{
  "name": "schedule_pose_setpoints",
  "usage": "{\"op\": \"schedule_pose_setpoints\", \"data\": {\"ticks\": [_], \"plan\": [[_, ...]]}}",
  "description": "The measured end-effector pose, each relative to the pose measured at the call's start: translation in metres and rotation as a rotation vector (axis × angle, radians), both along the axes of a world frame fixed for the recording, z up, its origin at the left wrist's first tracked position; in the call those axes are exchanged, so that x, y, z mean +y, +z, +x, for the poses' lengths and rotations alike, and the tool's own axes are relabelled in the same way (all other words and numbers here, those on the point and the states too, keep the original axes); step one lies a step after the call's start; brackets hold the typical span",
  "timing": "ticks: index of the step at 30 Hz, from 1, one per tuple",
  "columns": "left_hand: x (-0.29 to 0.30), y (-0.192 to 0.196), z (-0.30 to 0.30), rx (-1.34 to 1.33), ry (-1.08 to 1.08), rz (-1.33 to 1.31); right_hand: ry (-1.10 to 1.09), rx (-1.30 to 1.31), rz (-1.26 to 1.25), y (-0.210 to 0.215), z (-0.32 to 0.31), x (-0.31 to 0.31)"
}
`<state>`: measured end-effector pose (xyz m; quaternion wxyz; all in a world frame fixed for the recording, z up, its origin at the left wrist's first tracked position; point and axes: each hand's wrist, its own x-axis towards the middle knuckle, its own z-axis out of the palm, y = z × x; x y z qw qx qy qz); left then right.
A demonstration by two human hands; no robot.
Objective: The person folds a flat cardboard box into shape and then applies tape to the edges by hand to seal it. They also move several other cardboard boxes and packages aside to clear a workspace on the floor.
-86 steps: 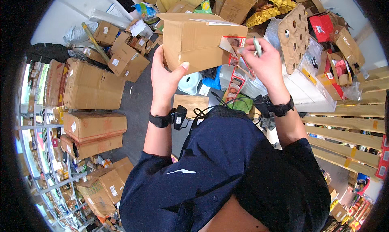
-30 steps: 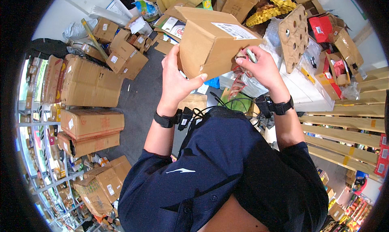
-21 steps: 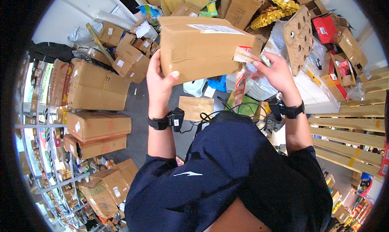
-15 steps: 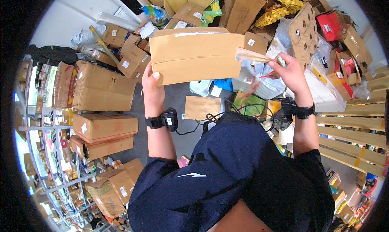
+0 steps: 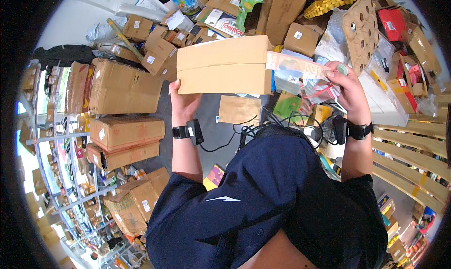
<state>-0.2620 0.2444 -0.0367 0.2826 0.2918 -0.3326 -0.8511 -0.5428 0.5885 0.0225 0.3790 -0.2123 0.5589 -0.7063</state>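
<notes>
In front of me is a closed brown cardboard box [image 5: 221,76], held up and tilted slightly. My left hand [image 5: 184,100] grips its lower left corner, thumb on the near face. A strip of translucent packing tape [image 5: 296,65] stretches from the box's right end to my right hand [image 5: 348,85]. The right fingers pinch the strip, and a pale green ring [image 5: 342,69], perhaps the tape roll's core, shows at them. Just below that hand is something clear with red edges [image 5: 322,93]; whether I hold it cannot be made out.
A flat piece of cardboard [image 5: 239,110] lies on the grey floor below the box. Large cartons [image 5: 123,88] are stacked at left, beside metal shelving [image 5: 70,175]. Loose parcels heap at the back. Wooden slats [image 5: 408,158] run along the right. Black cables [image 5: 253,128] hang before my body.
My right hand has moved right and slightly down, and the tape strip now reaches the box's right end, stretched longer. The box has turned slightly; my left hand still grips it.
</notes>
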Motion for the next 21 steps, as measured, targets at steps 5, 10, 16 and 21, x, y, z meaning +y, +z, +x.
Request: {"op": "schedule_pose_setpoints", "data": {"ticks": [5,10,16,21], "plan": [[0.070,0.009,-0.007,0.153,-0.122,0.273,0.144,-0.417,-0.342,0.008,0.020,-0.003],[0.122,0.015,-0.003,0.062,-0.087,0.255,0.151,-0.482,-0.156,-0.004,0.023,0.007],[0.153,0.012,0.030,-0.037,0.090,0.229,0.304,-0.654,-0.150,-0.031,0.010,0.032],[0.183,-0.016,0.082,-0.226,0.277,0.043,0.325,-0.908,-0.510,-0.031,0.021,0.016]]}}
